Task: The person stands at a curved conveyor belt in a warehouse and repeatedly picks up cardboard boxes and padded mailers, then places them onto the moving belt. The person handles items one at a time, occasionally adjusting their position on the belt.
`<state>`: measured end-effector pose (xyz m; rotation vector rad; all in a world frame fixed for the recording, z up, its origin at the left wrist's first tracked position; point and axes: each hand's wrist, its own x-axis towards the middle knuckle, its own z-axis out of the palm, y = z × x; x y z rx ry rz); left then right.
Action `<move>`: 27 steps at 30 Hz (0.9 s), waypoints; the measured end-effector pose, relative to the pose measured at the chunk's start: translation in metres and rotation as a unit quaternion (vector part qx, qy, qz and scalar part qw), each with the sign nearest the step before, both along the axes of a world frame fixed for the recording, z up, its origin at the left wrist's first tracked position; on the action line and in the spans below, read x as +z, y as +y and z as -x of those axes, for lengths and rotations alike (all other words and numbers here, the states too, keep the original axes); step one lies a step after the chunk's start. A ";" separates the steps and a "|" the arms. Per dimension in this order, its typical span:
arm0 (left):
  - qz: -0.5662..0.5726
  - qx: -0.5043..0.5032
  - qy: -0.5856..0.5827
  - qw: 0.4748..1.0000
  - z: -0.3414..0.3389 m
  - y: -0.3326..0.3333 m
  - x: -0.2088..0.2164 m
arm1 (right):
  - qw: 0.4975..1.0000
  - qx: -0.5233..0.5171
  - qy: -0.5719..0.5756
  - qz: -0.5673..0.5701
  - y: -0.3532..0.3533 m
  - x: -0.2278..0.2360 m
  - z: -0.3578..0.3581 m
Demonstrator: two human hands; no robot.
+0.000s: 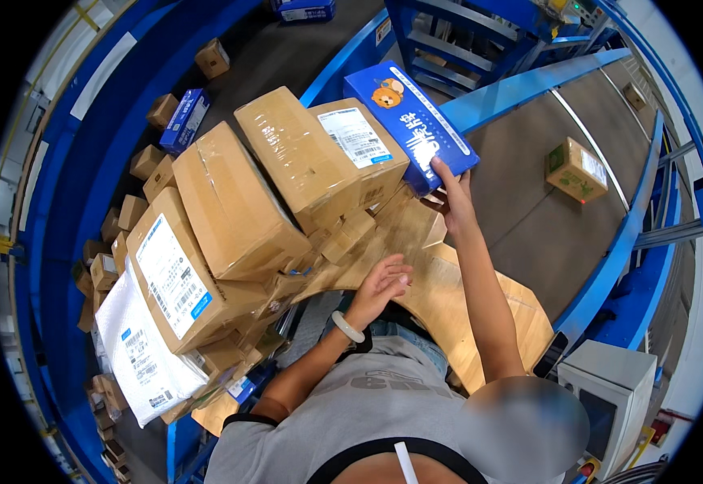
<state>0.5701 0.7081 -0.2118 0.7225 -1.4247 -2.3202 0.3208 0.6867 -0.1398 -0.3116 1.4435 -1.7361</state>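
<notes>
blue oblong box, orange cartoon animal on top — closed, slanted, beside a brown carton

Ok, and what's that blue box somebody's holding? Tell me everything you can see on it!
The blue box is long and looks like shiny cardboard. Its big face shows a brown cartoon animal head near the far end, large white writing, and a pale strip along one long edge. It seems closed and sits slantwise, beside a labelled brown carton. The person's right grip holds its near end, a finger on the printed face. I can't tell whether anything supports it underneath.
</notes>
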 end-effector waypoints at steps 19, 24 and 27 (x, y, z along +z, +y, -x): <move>0.242 0.063 0.068 0.966 -0.063 0.015 0.077 | 0.924 0.174 0.312 0.137 -0.034 0.102 -0.122; 0.255 0.056 0.049 0.964 -0.070 0.021 0.070 | 0.699 0.142 0.682 0.161 -0.034 0.103 -0.128; 0.267 0.054 0.046 0.961 -0.073 0.025 0.072 | 0.590 0.102 0.794 0.104 -0.038 0.112 -0.133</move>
